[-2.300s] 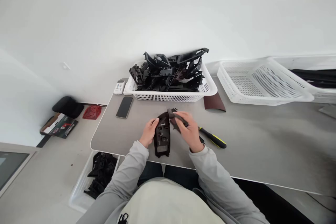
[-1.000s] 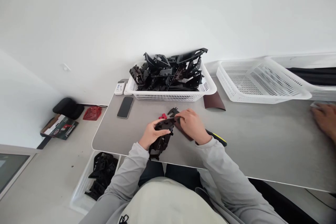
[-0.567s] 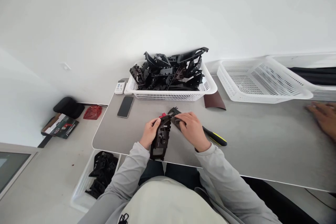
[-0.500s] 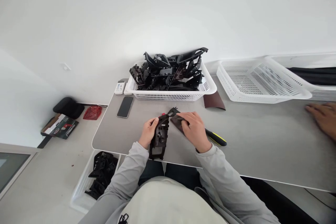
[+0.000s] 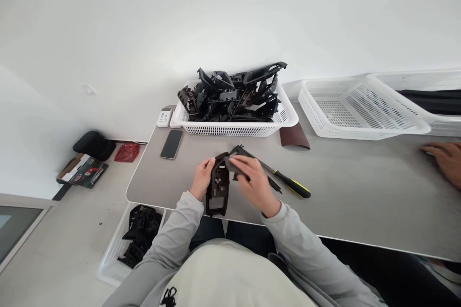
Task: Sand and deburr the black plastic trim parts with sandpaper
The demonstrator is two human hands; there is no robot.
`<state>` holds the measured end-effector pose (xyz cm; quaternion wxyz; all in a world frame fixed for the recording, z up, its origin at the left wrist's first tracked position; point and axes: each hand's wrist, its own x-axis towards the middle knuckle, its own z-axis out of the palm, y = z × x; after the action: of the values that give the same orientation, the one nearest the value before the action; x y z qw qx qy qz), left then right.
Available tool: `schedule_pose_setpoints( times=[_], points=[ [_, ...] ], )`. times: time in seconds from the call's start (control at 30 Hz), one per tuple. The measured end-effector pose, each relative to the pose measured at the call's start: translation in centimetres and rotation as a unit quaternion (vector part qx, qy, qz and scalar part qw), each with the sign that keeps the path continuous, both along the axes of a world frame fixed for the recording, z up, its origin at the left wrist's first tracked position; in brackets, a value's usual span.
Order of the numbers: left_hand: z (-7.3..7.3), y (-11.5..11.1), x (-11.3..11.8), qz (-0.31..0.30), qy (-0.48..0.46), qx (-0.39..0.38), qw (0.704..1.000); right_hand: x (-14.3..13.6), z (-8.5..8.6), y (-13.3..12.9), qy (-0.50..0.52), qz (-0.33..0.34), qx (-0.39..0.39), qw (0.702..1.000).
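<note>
Black plastic frame part (image 5: 217, 186) stands on end at the near edge of the grey table (image 5: 360, 192), just in front of the white basket (image 5: 234, 128) heaped with similar black parts (image 5: 230, 96). Head view only: left hand (image 5: 202, 178) closed around the frame's left edge, thumb on top. Right hand (image 5: 252, 183) pinches a small dark piece (image 5: 232, 168) against the frame's upper right side, fingers curled shut on it. Yellow-handled tool (image 5: 288, 183) lies right of the frame, near the right hand. Phone (image 5: 171, 144) left of the basket's front, brown sheet (image 5: 294, 135) at its right corner, empty white tray (image 5: 360, 115) further right. Another person's hand (image 5: 442, 158) rests at the table's far right.
</note>
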<state>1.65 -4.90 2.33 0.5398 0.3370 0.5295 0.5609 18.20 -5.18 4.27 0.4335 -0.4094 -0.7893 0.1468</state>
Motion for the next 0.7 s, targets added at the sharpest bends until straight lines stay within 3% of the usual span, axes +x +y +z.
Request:
schedule_pose_setpoints(
  times=[0.07, 0.13, 0.33, 0.43, 0.5, 0.57, 0.7],
  points=[
    [-0.2, 0.0, 0.2, 0.005, -0.003, 0.012, 1.000, -1.0, 0.1, -0.8, -0.038, 0.061, 0.001, 0.997],
    [-0.2, 0.0, 0.2, 0.019, -0.005, 0.014, 1.000, -1.3, -0.3, -1.0, -0.060, 0.066, -0.010, 0.996],
    [0.3, 0.0, -0.4, 0.048, -0.030, -0.030, 0.998, 0.3, -1.3, 0.6, 0.003, -0.063, -0.064, 0.996],
    [0.2, 0.2, 0.0, 0.030, -0.039, -0.024, 0.999, -0.5, -0.4, -0.2, 0.045, -0.004, -0.046, 0.998],
    [-0.1, 0.3, 0.4, 0.027, -0.046, -0.013, 0.999, -1.5, 0.2, -1.1, 0.006, 0.073, -0.022, 0.997],
    [-0.3, 0.3, 0.5, 0.040, -0.038, -0.002, 0.998, -2.2, 0.3, -1.6, -0.040, 0.106, -0.018, 0.993],
    [0.0, 0.1, -0.3, 0.077, -0.035, -0.019, 0.996, -1.3, -0.8, -0.9, -0.043, 0.069, -0.068, 0.994]
  ],
)
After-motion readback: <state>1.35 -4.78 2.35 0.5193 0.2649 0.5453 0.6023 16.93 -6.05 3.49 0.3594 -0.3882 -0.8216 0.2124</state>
